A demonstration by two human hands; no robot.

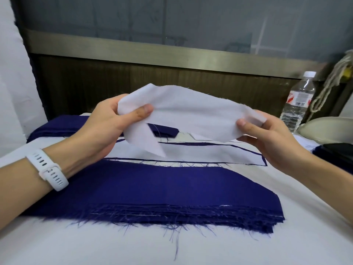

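Navy fabric stack (172,188) lay below the grip | white cut piece (191,113) hung aloft between both pinches | left hand (107,127) and right hand (267,138) each pinched an end | risk: limp tail under left pinch could fold or snag frayed threads.

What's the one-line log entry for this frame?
left hand: pinches white fabric piece, left end | right hand: pinches its right end | piece: held above navy fabric stack
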